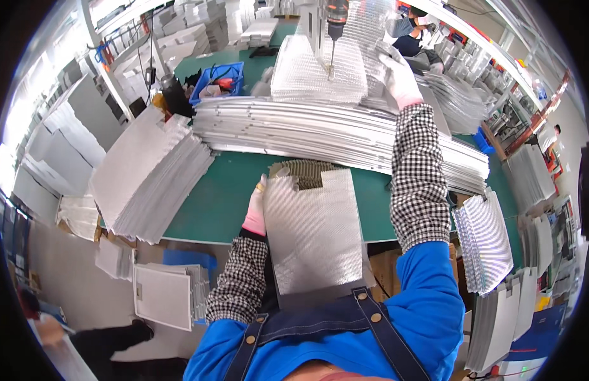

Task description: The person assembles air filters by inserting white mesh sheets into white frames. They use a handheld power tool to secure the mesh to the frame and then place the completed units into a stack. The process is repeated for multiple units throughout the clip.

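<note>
In front of my body stands a silvery mesh panel (315, 235) with a rectangular notch in its top edge. My left hand (256, 206), in a pale glove, is closed on the panel's upper left edge. Behind the notch shows a brownish ribbed piece (307, 168); how it joins the panel is hidden. My right arm stretches far forward, and my gloved right hand (399, 76) is at the edge of upright mesh sheets (370, 47), its fingers extended and apart. Just left of it, a drill (336, 19) points its bit down in front of a mesh stack (301, 70).
A long pile of metal-edged panels (294, 127) crosses the green table (186, 213). Notched panels (148, 171) are stacked at the left, more mesh panels (483, 244) at the right. A blue bin (219, 81) sits at the back. Another person (53, 336) is at lower left.
</note>
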A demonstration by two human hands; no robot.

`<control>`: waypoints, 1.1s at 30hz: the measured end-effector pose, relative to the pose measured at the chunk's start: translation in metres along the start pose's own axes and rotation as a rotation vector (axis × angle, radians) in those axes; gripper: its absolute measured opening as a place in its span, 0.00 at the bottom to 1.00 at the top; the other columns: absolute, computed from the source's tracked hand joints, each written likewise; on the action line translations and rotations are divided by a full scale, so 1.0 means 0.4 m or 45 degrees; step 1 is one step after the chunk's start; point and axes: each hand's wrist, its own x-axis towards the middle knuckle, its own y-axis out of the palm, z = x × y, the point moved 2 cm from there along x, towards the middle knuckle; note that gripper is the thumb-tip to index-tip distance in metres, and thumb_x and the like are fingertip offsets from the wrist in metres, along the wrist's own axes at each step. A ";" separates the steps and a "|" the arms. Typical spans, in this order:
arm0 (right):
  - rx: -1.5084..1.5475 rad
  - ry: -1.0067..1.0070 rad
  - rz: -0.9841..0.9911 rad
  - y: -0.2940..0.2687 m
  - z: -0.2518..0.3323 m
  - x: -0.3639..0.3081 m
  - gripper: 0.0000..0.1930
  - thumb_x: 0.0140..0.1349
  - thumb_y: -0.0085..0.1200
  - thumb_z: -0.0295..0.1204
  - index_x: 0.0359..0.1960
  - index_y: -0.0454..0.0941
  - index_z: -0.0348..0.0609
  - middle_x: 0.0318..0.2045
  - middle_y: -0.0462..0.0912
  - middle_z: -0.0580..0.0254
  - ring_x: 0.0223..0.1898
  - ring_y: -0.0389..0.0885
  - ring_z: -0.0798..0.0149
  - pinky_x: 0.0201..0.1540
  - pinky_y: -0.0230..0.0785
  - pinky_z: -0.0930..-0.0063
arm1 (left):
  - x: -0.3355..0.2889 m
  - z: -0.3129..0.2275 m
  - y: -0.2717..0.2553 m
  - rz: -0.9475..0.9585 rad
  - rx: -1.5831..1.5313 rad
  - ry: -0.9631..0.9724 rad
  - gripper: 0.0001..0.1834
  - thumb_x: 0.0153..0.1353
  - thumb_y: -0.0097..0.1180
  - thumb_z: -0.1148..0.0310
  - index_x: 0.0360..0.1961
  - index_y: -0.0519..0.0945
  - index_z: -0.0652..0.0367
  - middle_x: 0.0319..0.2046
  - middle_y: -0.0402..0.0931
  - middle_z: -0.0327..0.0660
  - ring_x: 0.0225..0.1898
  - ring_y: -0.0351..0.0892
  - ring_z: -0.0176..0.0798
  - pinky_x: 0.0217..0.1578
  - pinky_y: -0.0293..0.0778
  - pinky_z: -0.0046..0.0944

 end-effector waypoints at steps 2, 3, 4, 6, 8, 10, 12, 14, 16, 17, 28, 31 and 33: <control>-0.138 0.103 -0.065 -0.037 -0.033 -0.056 0.28 0.62 0.55 0.18 0.66 0.69 0.41 0.55 0.79 0.54 0.53 0.80 0.60 0.52 0.78 0.63 | 0.001 0.001 0.010 -0.016 -0.003 -0.021 0.42 0.65 0.53 0.37 0.65 0.67 0.65 0.53 0.75 0.53 0.52 0.78 0.48 0.54 0.78 0.47; -0.375 0.026 -0.310 -0.082 -0.044 -0.082 0.28 0.61 0.53 0.15 0.66 0.69 0.40 0.55 0.79 0.54 0.51 0.80 0.59 0.51 0.77 0.65 | 0.012 0.008 0.014 0.033 -0.047 -0.039 0.43 0.65 0.53 0.36 0.65 0.67 0.64 0.53 0.75 0.52 0.52 0.77 0.48 0.55 0.77 0.47; -0.216 -0.008 -0.320 -0.079 -0.070 -0.115 0.28 0.62 0.52 0.15 0.66 0.68 0.40 0.55 0.79 0.53 0.48 0.81 0.59 0.48 0.78 0.67 | 0.015 0.009 0.006 0.063 -0.085 -0.043 0.44 0.64 0.54 0.36 0.65 0.66 0.64 0.53 0.75 0.52 0.52 0.77 0.48 0.55 0.77 0.48; -0.114 -0.047 -0.236 -0.081 -0.107 -0.204 0.29 0.61 0.52 0.15 0.67 0.67 0.39 0.55 0.79 0.51 0.46 0.81 0.57 0.45 0.79 0.67 | 0.028 0.018 -0.008 0.067 -0.191 -0.034 0.43 0.65 0.52 0.35 0.63 0.70 0.67 0.53 0.78 0.56 0.50 0.81 0.50 0.53 0.79 0.48; -0.269 0.246 -0.199 0.019 -0.128 -0.363 0.29 0.62 0.52 0.16 0.68 0.66 0.39 0.56 0.78 0.50 0.46 0.82 0.58 0.41 0.80 0.68 | 0.017 0.009 -0.036 0.049 -0.221 -0.011 0.44 0.64 0.52 0.34 0.63 0.71 0.68 0.53 0.77 0.56 0.50 0.81 0.49 0.52 0.79 0.48; -0.558 0.459 -0.300 0.025 -0.193 -0.536 0.29 0.64 0.51 0.18 0.68 0.64 0.39 0.52 0.80 0.49 0.43 0.84 0.58 0.37 0.81 0.69 | 0.018 0.009 -0.082 -0.130 -0.075 -0.046 0.44 0.64 0.51 0.33 0.62 0.72 0.67 0.52 0.78 0.53 0.49 0.81 0.47 0.50 0.81 0.48; -0.444 0.660 -0.130 0.102 -0.195 -0.734 0.28 0.65 0.50 0.20 0.68 0.63 0.37 0.47 0.83 0.47 0.37 0.86 0.59 0.33 0.81 0.69 | 0.035 0.019 -0.108 -0.138 -0.164 0.042 0.44 0.65 0.50 0.33 0.61 0.72 0.66 0.53 0.77 0.51 0.50 0.81 0.46 0.51 0.81 0.48; -0.408 0.787 -0.181 0.132 -0.188 -0.881 0.27 0.65 0.48 0.19 0.68 0.63 0.35 0.43 0.85 0.47 0.32 0.87 0.57 0.31 0.81 0.67 | 0.037 0.019 -0.081 -0.151 -0.172 0.071 0.41 0.68 0.48 0.36 0.62 0.72 0.66 0.54 0.77 0.51 0.53 0.80 0.46 0.52 0.80 0.46; -0.413 0.947 -0.180 0.132 -0.185 -0.963 0.27 0.64 0.46 0.17 0.67 0.63 0.34 0.47 0.83 0.47 0.36 0.87 0.58 0.34 0.82 0.68 | 0.031 0.013 -0.075 -0.132 -0.181 0.089 0.41 0.69 0.47 0.37 0.63 0.71 0.66 0.56 0.76 0.51 0.54 0.79 0.46 0.54 0.79 0.45; -0.416 1.028 -0.181 0.132 -0.185 -0.992 0.28 0.63 0.44 0.16 0.67 0.63 0.33 0.48 0.83 0.47 0.37 0.87 0.59 0.36 0.82 0.68 | 0.030 0.013 -0.079 -0.099 -0.199 0.086 0.42 0.68 0.48 0.36 0.64 0.70 0.66 0.57 0.75 0.52 0.55 0.78 0.47 0.55 0.79 0.46; -0.444 0.963 -0.196 0.067 -0.245 -1.057 0.29 0.60 0.45 0.17 0.67 0.62 0.29 0.52 0.79 0.45 0.41 0.85 0.60 0.39 0.82 0.68 | 0.017 0.009 -0.022 0.172 -0.144 -0.006 0.53 0.61 0.49 0.29 0.71 0.61 0.66 0.63 0.69 0.61 0.60 0.73 0.55 0.61 0.72 0.55; -0.446 1.104 -0.200 0.090 -0.204 -1.053 0.28 0.62 0.48 0.19 0.66 0.63 0.32 0.45 0.81 0.44 0.38 0.86 0.59 0.34 0.82 0.68 | -0.003 0.018 0.030 -0.024 -0.209 -0.066 0.43 0.67 0.50 0.38 0.70 0.63 0.64 0.62 0.70 0.59 0.60 0.73 0.55 0.63 0.70 0.55; -0.492 1.219 -0.030 0.067 -0.163 -1.025 0.24 0.64 0.52 0.23 0.63 0.69 0.37 0.39 0.83 0.47 0.35 0.86 0.61 0.34 0.80 0.69 | -0.013 0.019 0.031 0.072 -0.549 -0.169 0.34 0.72 0.46 0.44 0.67 0.69 0.60 0.59 0.75 0.51 0.57 0.76 0.50 0.61 0.71 0.53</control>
